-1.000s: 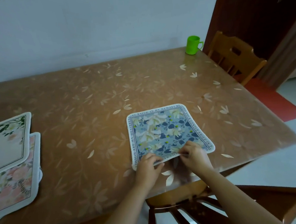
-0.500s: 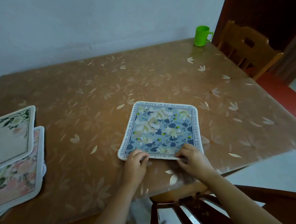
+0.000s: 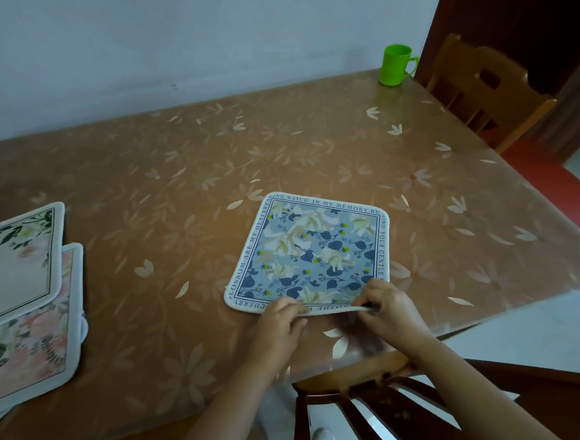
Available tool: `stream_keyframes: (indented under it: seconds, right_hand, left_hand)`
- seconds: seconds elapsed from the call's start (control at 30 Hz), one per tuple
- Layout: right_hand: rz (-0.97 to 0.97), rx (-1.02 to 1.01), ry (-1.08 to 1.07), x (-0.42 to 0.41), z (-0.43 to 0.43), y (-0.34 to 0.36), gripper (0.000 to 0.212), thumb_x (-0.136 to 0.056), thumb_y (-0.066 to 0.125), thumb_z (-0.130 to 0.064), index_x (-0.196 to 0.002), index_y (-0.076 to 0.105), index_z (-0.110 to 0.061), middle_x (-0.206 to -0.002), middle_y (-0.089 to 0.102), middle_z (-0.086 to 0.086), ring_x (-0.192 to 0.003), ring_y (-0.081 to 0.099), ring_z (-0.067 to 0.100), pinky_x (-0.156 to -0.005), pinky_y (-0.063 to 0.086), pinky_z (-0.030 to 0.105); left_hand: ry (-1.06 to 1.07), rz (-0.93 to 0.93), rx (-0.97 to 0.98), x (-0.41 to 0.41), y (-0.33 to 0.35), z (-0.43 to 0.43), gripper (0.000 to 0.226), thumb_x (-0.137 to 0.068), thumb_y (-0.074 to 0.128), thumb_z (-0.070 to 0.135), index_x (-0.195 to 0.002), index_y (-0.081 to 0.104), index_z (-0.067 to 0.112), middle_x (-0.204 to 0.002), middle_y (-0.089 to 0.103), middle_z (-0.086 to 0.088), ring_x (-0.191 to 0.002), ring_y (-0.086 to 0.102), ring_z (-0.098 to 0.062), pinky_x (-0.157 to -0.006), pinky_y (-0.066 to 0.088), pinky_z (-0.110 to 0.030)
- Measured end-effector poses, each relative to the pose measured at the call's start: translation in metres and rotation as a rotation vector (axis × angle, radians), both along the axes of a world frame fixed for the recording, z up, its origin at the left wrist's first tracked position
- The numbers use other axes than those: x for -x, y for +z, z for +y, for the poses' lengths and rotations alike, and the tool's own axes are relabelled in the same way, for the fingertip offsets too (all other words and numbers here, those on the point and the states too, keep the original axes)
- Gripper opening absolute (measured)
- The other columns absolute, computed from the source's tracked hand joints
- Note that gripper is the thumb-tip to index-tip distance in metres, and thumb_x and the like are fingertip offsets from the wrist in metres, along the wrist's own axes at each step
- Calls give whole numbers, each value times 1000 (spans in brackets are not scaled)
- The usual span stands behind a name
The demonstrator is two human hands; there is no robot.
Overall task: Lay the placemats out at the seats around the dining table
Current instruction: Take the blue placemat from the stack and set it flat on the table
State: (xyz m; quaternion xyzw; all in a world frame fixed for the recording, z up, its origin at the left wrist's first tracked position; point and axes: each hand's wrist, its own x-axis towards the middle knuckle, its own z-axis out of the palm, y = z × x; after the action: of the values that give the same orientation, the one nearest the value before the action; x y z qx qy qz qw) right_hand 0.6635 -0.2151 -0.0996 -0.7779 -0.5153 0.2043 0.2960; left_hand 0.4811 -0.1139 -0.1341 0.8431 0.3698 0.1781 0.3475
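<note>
Placemats at far left of the bench [image 3: 182, 165]: a stack, partly cut off by the frame edge. Top one, white placemat [image 3: 13, 259], green leaf print and dark border line, lying skewed over a pink floral placemat [image 3: 38, 326] below it. Edge of at least one more layer visible under the pink one; count cannot be told.

Bench surface: brown, glossy cover with pale petal pattern, far side against a pale wall.

Centre, near the front edge: blue floral placemat [image 3: 313, 252], white rim with printed lettering around the border, lying mostly flat, slightly rotated relative to the bench edge. Well apart from the stack.

Left hand [image 3: 280, 320]: fingers curled, pinching the near edge of the blue placemat. Right hand [image 3: 389, 307]: likewise closed on the same near edge, toward its right corner. Edge between the two hands lifted slightly off the bench; rest of mat in contact.

Below the hands: dark wooden chair [image 3: 380, 409], back slats visible, tucked at this seat.

Far right corner of bench: green mug [image 3: 396, 64], upright, handle to the right. Beyond it, a lighter wooden chair [image 3: 485, 92] at the right side of the bench.
</note>
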Motion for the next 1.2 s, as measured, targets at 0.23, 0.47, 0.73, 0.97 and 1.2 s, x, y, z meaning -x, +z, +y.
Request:
stream_keyframes:
  seconds: [0.23,0.47,0.73,0.97,1.2]
  right_hand:
    - [109,-86,20,29,13,7,6,-71,72,-7,-68,68,-11,-71,55,-5,-68,54,11,-60,39,15]
    - [155,-123,78,27,10,6,8,-71,73,-4,-73,68,-10,-76,58,-2,-74,57,12,-66,41,9]
    - [140,-132,103,33,21,3,9,-71,74,-8,-68,67,-12,-72,55,-7,-69,55,10,-63,42,14]
    - [173,-111,239,69,39,-6,9,-73,71,-11,-68,64,-15,-73,52,-6,-68,51,8,-64,39,18]
    - [145,-80,246,57,39,-14,7,-73,72,-8,-73,66,-12,-80,58,4,-76,56,16,-72,48,28]
  left_hand:
    - [58,-118,50,-17,14,-13,7,-80,64,7,-86,65,8,-89,60,-6,-88,55,-18,-80,44,-28]
    - [153,-112,35,9,22,-4,8,-81,60,1,-83,62,9,-87,55,2,-86,54,-15,-76,39,-13]
    - [141,-101,-62,29,33,-6,12,-76,69,8,-88,65,8,-92,59,-2,-89,55,-15,-81,44,-24]
    - [164,-164,-71,38,36,-15,6,-75,68,3,-78,63,6,-80,59,-3,-77,57,-18,-72,46,-23]
    - [311,-185,-13,58,27,-12,13,-69,70,-6,-70,62,5,-72,54,7,-68,52,-2,-65,38,-4]
